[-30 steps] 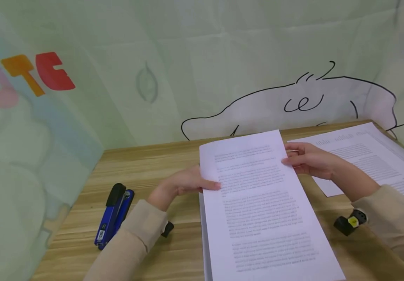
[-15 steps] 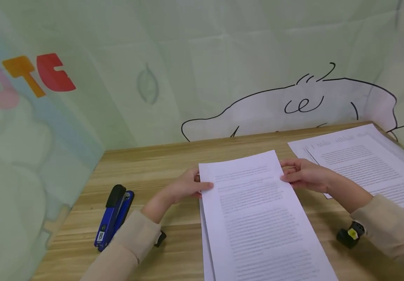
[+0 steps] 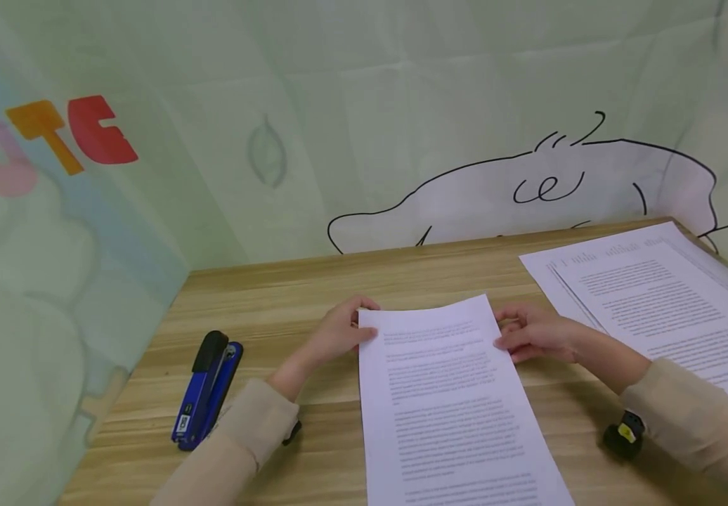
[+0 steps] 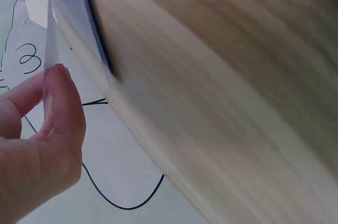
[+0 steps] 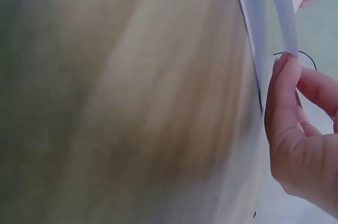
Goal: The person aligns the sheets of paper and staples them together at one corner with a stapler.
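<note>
In the head view, printed paper (image 3: 446,407) is held in front of me, its far edge slightly bowed. My left hand (image 3: 336,333) pinches its far left corner, thumb on top. On the far right edge, my right hand (image 3: 537,336) has the paper between thumb and fingers. The left wrist view shows the held paper (image 4: 52,49) nearly edge-on in the left hand (image 4: 50,139), raised off the wood. Below it is another pale sheet (image 4: 87,28). From the right wrist, the paper (image 5: 285,12) rises from the right hand's (image 5: 298,123) pinch. How many sheets are pinched I cannot tell.
A blue stapler (image 3: 206,393) with a black cap lies left of my left forearm. More printed sheets (image 3: 661,295) lie overlapping at the desk's right side. The wooden desk (image 3: 275,295) ends at a printed cloth backdrop (image 3: 364,140).
Both hands have brought the paper down and towards me, and its far edge sits lower in the head view. The under-sheet that showed along its left side is now covered. The stapler stays put.
</note>
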The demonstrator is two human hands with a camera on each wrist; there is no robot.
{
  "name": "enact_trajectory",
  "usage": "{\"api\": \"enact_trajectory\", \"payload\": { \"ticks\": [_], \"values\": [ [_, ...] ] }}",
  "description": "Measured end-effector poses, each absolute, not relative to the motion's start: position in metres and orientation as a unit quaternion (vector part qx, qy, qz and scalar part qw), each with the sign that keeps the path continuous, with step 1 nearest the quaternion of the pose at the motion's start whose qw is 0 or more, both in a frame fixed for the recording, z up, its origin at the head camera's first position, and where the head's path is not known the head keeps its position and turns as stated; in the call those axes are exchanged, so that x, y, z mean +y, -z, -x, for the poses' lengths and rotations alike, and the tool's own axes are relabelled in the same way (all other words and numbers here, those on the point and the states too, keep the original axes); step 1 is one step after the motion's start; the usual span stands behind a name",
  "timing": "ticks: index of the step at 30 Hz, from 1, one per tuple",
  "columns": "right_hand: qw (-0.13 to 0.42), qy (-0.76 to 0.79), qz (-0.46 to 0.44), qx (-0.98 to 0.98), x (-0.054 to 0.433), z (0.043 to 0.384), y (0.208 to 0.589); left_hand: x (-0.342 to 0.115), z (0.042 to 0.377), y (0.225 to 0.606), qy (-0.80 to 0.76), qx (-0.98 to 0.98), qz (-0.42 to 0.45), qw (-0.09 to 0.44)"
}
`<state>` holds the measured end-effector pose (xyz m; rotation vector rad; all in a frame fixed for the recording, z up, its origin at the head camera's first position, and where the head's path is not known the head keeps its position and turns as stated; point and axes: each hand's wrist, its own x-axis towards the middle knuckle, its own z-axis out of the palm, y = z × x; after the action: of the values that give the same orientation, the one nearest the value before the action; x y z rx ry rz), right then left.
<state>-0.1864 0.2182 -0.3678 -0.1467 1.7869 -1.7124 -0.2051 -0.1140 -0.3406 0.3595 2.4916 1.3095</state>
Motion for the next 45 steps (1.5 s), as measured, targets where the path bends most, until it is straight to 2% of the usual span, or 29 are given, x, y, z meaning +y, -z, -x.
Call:
{"api": "enact_trajectory", "payload": {
  "ticks": [12, 26, 45],
  "values": [
    [0.330, 0.616, 0.026, 0.715, 0.215, 0.187, 0.368, -0.114, 0.211, 0.350, -0.355, 0.918, -0.147, 0.102],
    [0.330, 0.599, 0.020, 0.729, 0.219, 0.186, 0.360, -0.124, 0.217, 0.351, -0.305, 0.931, -0.177, 0.093],
    [0.337, 0.578, 0.026, 0.743, 0.233, 0.185, 0.357, -0.128, 0.213, 0.348, -0.313, 0.925, -0.182, 0.114]
  ]
}}
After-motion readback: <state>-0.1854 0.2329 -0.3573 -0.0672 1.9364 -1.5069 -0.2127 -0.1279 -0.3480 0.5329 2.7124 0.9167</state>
